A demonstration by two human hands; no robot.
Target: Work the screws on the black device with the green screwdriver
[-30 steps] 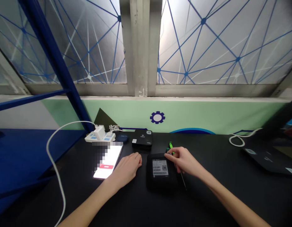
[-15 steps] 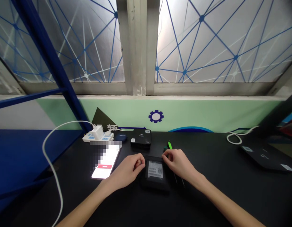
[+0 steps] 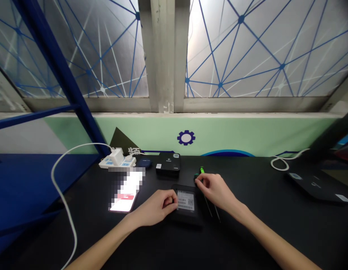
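A flat black box-shaped device lies on the black table with a white printed label on its upper face. Over its left edge, my left hand is closed with curled fingers; anything inside them is hidden. My right hand pinches thumb and forefinger together just off the device's upper right corner, and what is between the tips cannot be made out. Beneath and beside that hand lie two screwdrivers, one with a bright green handle and one with a dark green handle. Their thin shafts point toward me.
Another black box stands behind the device. To the left are a lit phone, a white power strip with a charger, and a looping white cable. A flat black device lies far right.
My left hand has moved right, from beside the device onto its left edge, covering part of the label. My right hand has shifted slightly up and right, away from the device's corner.
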